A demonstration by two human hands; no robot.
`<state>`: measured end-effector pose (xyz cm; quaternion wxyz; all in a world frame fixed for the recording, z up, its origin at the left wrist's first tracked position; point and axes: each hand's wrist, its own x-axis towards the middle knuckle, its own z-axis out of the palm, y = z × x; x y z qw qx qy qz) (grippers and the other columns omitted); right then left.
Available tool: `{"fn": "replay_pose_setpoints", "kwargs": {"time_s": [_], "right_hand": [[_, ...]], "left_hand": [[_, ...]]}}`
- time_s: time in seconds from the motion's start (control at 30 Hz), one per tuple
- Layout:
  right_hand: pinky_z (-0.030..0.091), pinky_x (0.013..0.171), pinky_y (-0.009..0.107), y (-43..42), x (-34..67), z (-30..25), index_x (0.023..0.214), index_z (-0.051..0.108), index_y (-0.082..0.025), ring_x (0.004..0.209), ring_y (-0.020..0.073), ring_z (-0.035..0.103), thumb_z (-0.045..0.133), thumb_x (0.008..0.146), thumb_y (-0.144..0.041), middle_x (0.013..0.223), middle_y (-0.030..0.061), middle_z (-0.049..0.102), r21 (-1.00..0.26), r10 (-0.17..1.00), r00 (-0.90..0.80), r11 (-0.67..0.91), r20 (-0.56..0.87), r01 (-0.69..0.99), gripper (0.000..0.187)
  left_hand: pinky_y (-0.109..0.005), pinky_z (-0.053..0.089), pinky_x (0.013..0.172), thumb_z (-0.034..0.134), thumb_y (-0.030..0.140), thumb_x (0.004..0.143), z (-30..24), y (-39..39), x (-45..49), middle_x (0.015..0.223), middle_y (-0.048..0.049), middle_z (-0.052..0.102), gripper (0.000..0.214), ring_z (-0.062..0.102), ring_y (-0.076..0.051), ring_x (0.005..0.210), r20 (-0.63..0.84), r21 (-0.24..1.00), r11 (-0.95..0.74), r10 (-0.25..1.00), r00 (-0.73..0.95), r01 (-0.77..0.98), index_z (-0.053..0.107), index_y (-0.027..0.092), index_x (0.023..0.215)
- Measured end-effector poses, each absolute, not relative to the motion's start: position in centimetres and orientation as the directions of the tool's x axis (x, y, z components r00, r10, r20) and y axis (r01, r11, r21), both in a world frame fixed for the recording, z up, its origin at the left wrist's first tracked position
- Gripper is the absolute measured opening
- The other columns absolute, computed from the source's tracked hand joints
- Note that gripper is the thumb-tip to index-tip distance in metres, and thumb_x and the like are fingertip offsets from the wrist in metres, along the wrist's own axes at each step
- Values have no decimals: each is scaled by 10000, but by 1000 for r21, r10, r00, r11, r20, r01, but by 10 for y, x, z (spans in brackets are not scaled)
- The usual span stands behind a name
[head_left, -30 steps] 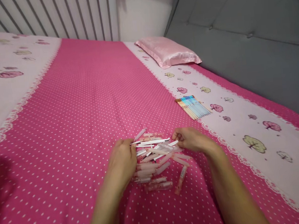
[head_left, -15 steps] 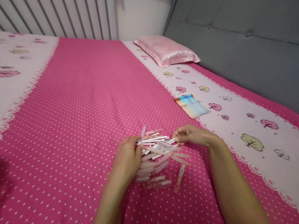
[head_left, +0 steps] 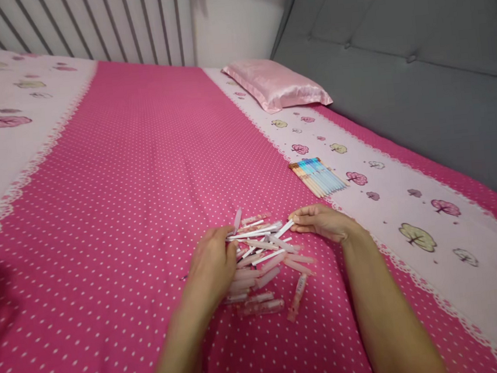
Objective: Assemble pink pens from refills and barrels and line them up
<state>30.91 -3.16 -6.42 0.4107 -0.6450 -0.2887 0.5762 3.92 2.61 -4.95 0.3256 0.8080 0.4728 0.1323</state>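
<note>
Okay, both bare hands at a loose heap of pink tubes (head_left: pixel 261 273) on the bed (head_left: pixel 161 148), near the person's side, right between the two arms. Left hand (head_left: pixel 211 260): at the heap's left edge, grip closed, thumb and forefinger pinching the ends of some long white sticks (head_left: pixel 248 234); exact count can't be told. Right hand (head_left: pixel 320 223): at the heap's far right, fingertips together on a short white piece (head_left: pixel 285 228), which slants down left toward the heap; one stick or two, can't tell. Tubes lie crisscross, some overlapping, mostly translucent pink. One labelled tube (head_left: pixel 297 298) sits slightly apart, nearer the person, tilted; lettering too small to read. Beyond the right hand, a neat row of pens (head_left: pixel 320 176), beige to blue, side by side, well apart from the heap. Bedspread is pink dotted with pale tree-print bands. Farther back, pink pillow (head_left: pixel 278 84) near the grey headboard (head_left: pixel 392 38); slatted panel (head_left: pixel 83 26) at the far edge of the bed.
</note>
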Motion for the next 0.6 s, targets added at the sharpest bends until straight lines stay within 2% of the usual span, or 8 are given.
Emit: {"fn": "replay_pose_setpoints", "kwargs": {"time_s": [0.07,0.13,0.23,0.3,0.43,0.6], "right_hand": [[542,864,257,-29,304,-65,746,697,-147,769,133,678,746,710,-131,809,51,704,-860,844,167,-495,-510,-122,63],[552,786,216,-27,298,-65,749,709,-140,716,113,672,742,710,-126,775,50,711,-851,838,147,-515,-526,-104,53],[518,611,150,-24,291,-64,771,726,-119,583,71,627,746,697,-147,682,37,707,-838,831,127,-546,-542,-4,81],[487,570,150,-23,288,-63,795,733,-116,549,62,600,759,675,-176,663,26,706,-836,837,121,-543,-533,74,137],[464,598,207,-23,285,-57,865,745,-122,571,85,581,769,657,-275,671,18,708,-833,867,78,-496,-493,246,259],[471,708,292,-27,286,-46,1013,721,-103,684,145,608,659,764,-402,825,65,728,-800,901,-1,-384,-433,461,394]], "left_hand": [[-384,418,927,420,166,866,-50,26,39,1128,-136,621,360,561,-270,1049,-88,654,-343,851,518,675,581,97,1181],[-385,421,922,419,170,870,-51,26,39,1118,-134,623,347,564,-270,1043,-78,654,-352,849,523,669,590,106,1165],[-384,433,891,419,167,870,-50,25,39,1085,-125,631,327,578,-266,1001,-72,658,-361,844,532,661,603,128,1137],[-386,435,879,431,168,867,-48,25,38,1076,-122,631,321,577,-269,990,-80,658,-362,839,538,661,601,132,1137],[-390,433,878,453,181,865,-44,24,37,1111,-127,620,329,570,-278,1011,-95,654,-361,832,546,665,587,131,1162],[-371,434,875,478,180,857,-44,24,36,1114,-117,620,325,572,-268,1018,-105,664,-359,824,557,656,591,148,1160]]}}
